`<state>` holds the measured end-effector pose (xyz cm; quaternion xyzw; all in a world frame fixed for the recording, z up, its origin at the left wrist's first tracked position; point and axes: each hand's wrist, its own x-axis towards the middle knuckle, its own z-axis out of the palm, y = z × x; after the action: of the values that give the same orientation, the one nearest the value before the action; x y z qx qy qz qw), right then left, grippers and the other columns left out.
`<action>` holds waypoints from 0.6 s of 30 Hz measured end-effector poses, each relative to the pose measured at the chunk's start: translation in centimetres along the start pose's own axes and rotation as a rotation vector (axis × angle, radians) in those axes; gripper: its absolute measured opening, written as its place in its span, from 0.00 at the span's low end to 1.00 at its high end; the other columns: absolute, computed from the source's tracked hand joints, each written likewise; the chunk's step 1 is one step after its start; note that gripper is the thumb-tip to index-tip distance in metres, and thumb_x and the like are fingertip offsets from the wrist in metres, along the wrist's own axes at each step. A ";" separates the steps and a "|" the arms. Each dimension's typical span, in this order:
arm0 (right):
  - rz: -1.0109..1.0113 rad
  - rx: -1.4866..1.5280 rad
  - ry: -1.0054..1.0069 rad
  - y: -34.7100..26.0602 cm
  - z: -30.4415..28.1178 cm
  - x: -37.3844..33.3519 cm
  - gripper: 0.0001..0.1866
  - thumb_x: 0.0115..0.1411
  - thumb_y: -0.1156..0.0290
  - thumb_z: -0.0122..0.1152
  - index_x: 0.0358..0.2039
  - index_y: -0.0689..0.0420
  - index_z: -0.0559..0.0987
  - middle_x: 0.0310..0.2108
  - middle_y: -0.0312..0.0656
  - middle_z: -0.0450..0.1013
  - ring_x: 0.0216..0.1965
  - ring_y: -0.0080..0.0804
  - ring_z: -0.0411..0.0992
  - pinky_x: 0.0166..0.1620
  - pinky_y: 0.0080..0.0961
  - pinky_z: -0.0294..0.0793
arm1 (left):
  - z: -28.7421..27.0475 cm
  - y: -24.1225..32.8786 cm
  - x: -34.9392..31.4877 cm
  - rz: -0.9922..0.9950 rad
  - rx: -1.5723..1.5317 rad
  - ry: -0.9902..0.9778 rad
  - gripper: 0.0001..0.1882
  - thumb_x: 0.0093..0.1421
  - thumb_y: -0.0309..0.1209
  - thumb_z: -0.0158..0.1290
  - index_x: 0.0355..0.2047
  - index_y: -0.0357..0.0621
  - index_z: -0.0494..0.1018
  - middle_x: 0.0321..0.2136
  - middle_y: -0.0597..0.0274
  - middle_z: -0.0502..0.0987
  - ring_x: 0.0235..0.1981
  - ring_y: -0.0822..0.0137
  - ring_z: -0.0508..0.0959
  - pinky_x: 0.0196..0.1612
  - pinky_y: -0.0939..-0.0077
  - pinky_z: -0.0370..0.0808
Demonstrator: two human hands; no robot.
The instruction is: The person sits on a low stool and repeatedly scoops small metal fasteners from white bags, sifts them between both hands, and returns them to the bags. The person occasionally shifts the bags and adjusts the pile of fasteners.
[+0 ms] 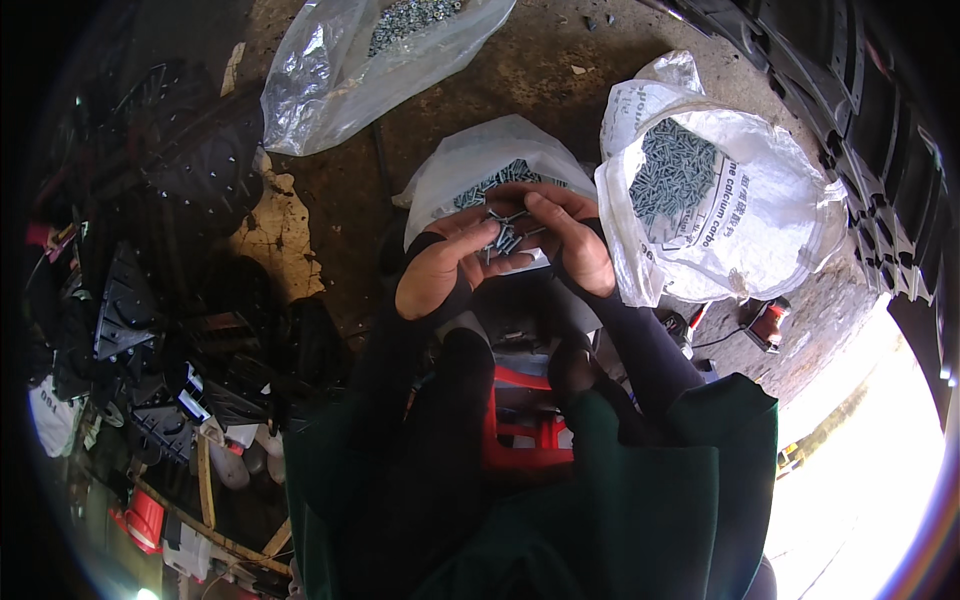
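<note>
My left hand is cupped around several small zinc-coloured screws, thumb bent over them. Facing it, my right hand has its thumb and fingers closed on screws from the same cluster. Both hands are close together above a white sack holding more loose screws. To the right stands a bigger white woven sack, its mouth rolled open over a heap of similar screws. My palms are partly hidden by the fingers.
A clear plastic bag of metal nuts lies at the far left. Black plastic parts pile up on the left. Black metal racks line the right. A red stool sits between my legs; a red-and-black tool lies right.
</note>
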<state>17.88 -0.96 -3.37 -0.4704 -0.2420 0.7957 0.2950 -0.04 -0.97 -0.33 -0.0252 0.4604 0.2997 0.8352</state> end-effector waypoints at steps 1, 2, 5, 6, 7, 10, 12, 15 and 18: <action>0.052 0.004 0.023 -0.1 0.1 0.0 0.23 0.68 0.60 0.46 0.52 0.67 0.72 0.48 0.50 0.74 0.43 0.31 0.75 0.47 0.25 0.76 | 0.1 0.1 -0.1 -0.026 0.036 0.002 0.20 0.65 0.28 0.42 0.55 0.31 0.64 0.47 0.48 0.74 0.47 0.55 0.78 0.47 0.67 0.78; 0.053 0.116 -0.017 -0.2 0.1 -0.2 0.23 0.68 0.60 0.46 0.52 0.67 0.72 0.48 0.50 0.74 0.43 0.31 0.75 0.46 0.25 0.77 | 0.2 0.2 -0.2 -0.035 0.106 -0.018 0.19 0.66 0.29 0.42 0.55 0.30 0.65 0.46 0.48 0.75 0.45 0.56 0.79 0.45 0.70 0.78; 0.156 0.288 -0.034 -0.4 0.2 -0.4 0.24 0.67 0.59 0.47 0.52 0.68 0.72 0.48 0.51 0.73 0.43 0.32 0.76 0.44 0.25 0.78 | 0.6 0.4 -0.4 -0.077 0.242 -0.026 0.19 0.68 0.33 0.41 0.52 0.29 0.67 0.42 0.48 0.78 0.39 0.57 0.82 0.37 0.77 0.78; 0.168 0.299 -0.018 -0.4 0.3 -0.4 0.24 0.67 0.59 0.48 0.52 0.68 0.72 0.48 0.51 0.73 0.43 0.33 0.76 0.43 0.26 0.79 | 0.8 0.4 -0.4 -0.080 0.243 -0.007 0.19 0.69 0.33 0.40 0.52 0.29 0.67 0.42 0.47 0.78 0.37 0.57 0.82 0.36 0.78 0.78; 0.165 0.334 -0.021 -0.4 0.4 -0.4 0.24 0.67 0.58 0.48 0.52 0.68 0.72 0.48 0.51 0.73 0.43 0.33 0.76 0.42 0.26 0.79 | 0.9 0.5 -0.5 -0.073 0.248 -0.018 0.20 0.70 0.34 0.40 0.51 0.28 0.68 0.41 0.47 0.79 0.36 0.58 0.83 0.34 0.80 0.78; 0.157 0.297 0.017 -0.1 0.7 -0.2 0.24 0.67 0.58 0.47 0.50 0.68 0.72 0.47 0.51 0.73 0.41 0.34 0.76 0.39 0.25 0.80 | 1.1 0.6 -0.5 -0.092 0.323 0.014 0.20 0.70 0.35 0.39 0.51 0.28 0.68 0.41 0.45 0.78 0.37 0.57 0.82 0.36 0.78 0.79; 0.164 0.331 0.016 0.1 0.8 -0.2 0.23 0.67 0.59 0.47 0.50 0.67 0.73 0.46 0.51 0.73 0.40 0.34 0.76 0.37 0.25 0.80 | 1.1 0.6 -0.5 -0.111 0.307 0.011 0.20 0.70 0.34 0.40 0.51 0.28 0.68 0.41 0.45 0.78 0.37 0.57 0.82 0.38 0.76 0.79; 0.232 0.366 0.017 0.4 0.5 -0.3 0.22 0.66 0.60 0.48 0.49 0.67 0.72 0.44 0.51 0.73 0.38 0.35 0.76 0.35 0.25 0.79 | 1.2 0.5 -0.8 -0.099 0.377 -0.009 0.18 0.68 0.30 0.42 0.51 0.29 0.68 0.39 0.46 0.79 0.37 0.57 0.81 0.41 0.74 0.79; 0.266 0.470 0.009 0.6 0.1 -0.6 0.21 0.66 0.61 0.48 0.49 0.67 0.71 0.44 0.51 0.73 0.36 0.35 0.75 0.33 0.25 0.78 | 1.4 0.2 -1.1 -0.029 0.456 -0.020 0.16 0.66 0.25 0.44 0.52 0.30 0.69 0.38 0.46 0.79 0.38 0.58 0.81 0.42 0.72 0.79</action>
<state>17.90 -1.78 -3.35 -0.4201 0.0144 0.8598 0.2899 0.51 -0.92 1.37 0.1606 0.5077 0.1761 0.8279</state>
